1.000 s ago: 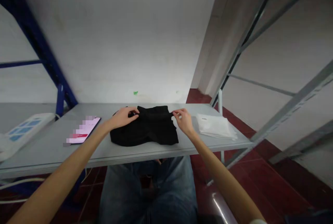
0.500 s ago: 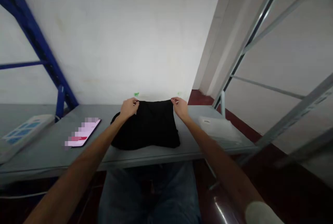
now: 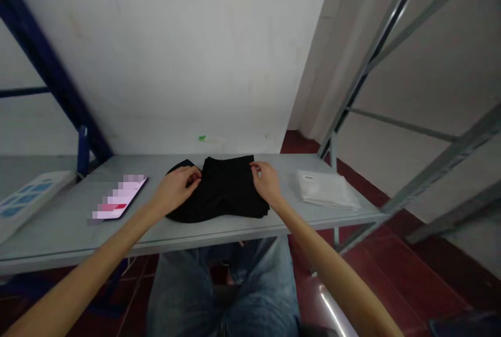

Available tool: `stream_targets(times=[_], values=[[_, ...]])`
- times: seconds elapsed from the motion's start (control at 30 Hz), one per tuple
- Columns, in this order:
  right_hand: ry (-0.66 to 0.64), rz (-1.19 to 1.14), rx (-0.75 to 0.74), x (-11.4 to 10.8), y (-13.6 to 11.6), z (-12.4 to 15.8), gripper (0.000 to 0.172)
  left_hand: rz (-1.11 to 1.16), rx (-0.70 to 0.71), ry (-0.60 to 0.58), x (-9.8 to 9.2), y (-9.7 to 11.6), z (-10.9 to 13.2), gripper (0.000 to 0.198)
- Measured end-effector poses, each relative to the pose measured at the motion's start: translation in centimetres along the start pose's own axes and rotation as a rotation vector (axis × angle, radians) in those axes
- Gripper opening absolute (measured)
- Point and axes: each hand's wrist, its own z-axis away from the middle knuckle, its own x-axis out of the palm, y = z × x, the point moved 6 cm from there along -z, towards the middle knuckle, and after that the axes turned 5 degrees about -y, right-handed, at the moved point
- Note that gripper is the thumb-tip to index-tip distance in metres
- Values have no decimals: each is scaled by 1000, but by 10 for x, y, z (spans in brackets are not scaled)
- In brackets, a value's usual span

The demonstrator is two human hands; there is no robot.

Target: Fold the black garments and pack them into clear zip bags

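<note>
A black garment [image 3: 229, 185] lies folded on the grey table, its exact kind not clear from the folds. A rounded part of it spreads out to the left, under my left hand [image 3: 178, 188]. That hand is closed, its thumb and fingers pinched at the garment's upper left edge. At the opposite side, my right hand [image 3: 266, 180] has its thumb and fingertips closed on the upper right edge. The cloth's top edge now rests down on the table.
A phone with a lit screen [image 3: 123, 199] lies on the table [image 3: 156, 243] to the left, beyond it a white box [image 3: 29, 199] with blue panels. White plastic packages [image 3: 326, 189] lie at right. A wall [image 3: 195, 65] stands behind; metal frames [image 3: 340, 112] flank the table.
Both hands have come down and nearer me from the garment's raised top corners. The top edge has dropped onto the table, and the left part now shows as a separate rounded fold.
</note>
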Motion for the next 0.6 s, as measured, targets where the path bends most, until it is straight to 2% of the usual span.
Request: stream_targets(times=[0.13, 0.2, 0.3, 0.37, 0.5, 0.6], values=[[-56, -56, 34, 26, -27, 13, 28, -31, -95, 36, 10, -5, 5, 22], [-100, -74, 91, 44, -40, 12, 29, -113, -181, 73, 16, 4, -1, 23], [-159, -58, 195, 68, -56, 10, 29, -236, -245, 92, 28, 21, -11, 28], [-183, -31, 228, 79, -63, 12, 31, -306, -278, 88, 38, 25, -13, 30], [-230, 47, 126, 93, -70, 25, 43, -287, -286, 31, 63, 7, -4, 38], [-290, 115, 25, 99, -64, 42, 56, -228, -232, 7, 77, -12, 7, 47]])
